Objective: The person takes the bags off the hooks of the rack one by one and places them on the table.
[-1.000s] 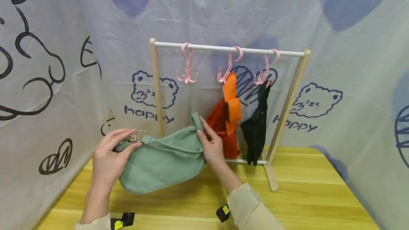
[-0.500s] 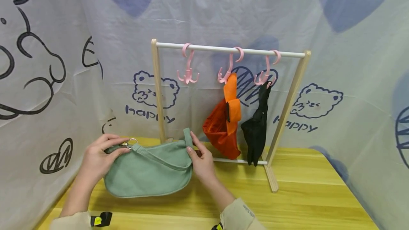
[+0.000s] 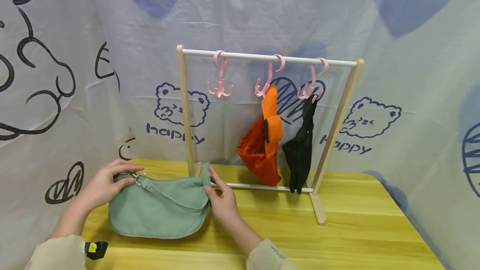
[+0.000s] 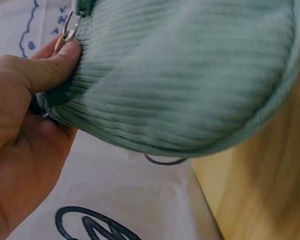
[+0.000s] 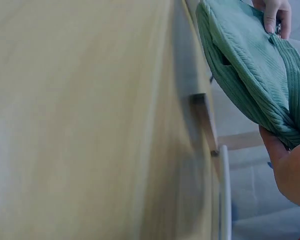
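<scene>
Both hands hold a green corduroy handbag (image 3: 161,209) by its two upper corners, over the left part of the table. My left hand (image 3: 108,184) pinches the corner by the metal rings, thumb in front; the left wrist view shows that thumb (image 4: 65,60) pressed on the ribbed cloth beside a ring. At the other top corner, my right hand (image 3: 225,203) pinches the bag where the strap loops up. The strap (image 3: 172,201) hangs slack across the front of the bag. Most of the right fingers are hidden behind it.
Behind stands a wooden rack (image 3: 343,116) with a white rail (image 3: 247,56). Three pink hooks hang there: the left hook (image 3: 220,88) bears nothing, the middle one carries an orange-red bag (image 3: 258,153), the right one a black bag (image 3: 300,153). A printed curtain (image 3: 112,128) surrounds the yellow wooden table (image 3: 367,228).
Both hands have moved left and down with the green handbag, away from the rack. The orange-red bag, partly covered before, now shows fully. The rack and hooks stay put.
</scene>
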Demonstrator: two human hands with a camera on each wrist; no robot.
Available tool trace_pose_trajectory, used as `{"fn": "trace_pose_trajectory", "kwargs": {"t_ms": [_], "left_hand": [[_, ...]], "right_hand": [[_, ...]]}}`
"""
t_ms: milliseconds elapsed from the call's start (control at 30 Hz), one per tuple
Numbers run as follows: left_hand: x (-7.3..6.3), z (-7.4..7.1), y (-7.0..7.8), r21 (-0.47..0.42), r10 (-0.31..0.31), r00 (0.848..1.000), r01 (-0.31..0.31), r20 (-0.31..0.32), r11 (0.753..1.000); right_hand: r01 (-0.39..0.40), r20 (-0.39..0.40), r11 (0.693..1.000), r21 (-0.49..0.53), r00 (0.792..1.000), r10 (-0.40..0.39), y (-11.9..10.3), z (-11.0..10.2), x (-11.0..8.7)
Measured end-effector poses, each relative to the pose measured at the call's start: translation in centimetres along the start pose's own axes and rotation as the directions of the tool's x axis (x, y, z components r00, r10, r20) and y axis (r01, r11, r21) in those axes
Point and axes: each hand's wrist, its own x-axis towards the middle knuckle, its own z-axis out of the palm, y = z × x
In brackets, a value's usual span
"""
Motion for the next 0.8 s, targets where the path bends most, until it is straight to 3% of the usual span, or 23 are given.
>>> {"fn": "trace_pose_trajectory", "kwargs": {"t_ms": [167, 533, 800], "left_hand": [[0.0, 0.0, -1.7, 0.009, -0.02, 1.0, 0.019, 0.025, 1.0], [0.2, 1.2, -4.1, 0.044, -0.068, 0.995, 0.071, -0.073, 0.996], [0.6, 1.6, -5.5, 0.095, -0.095, 0.992, 0.103, -0.089, 0.99]], "right_hand": [[-0.047, -0.016, 0.999, 0.005, 0.999, 0.047, 0.8, 1.4, -0.3], [-0.12, -0.021, 0.993, 0.003, 0.993, 0.12, 2.2, 3.4, -0.3], [-0.119, 0.056, 0.992, -0.038, 0.991, 0.121, 2.3, 4.7, 0.0]]}}
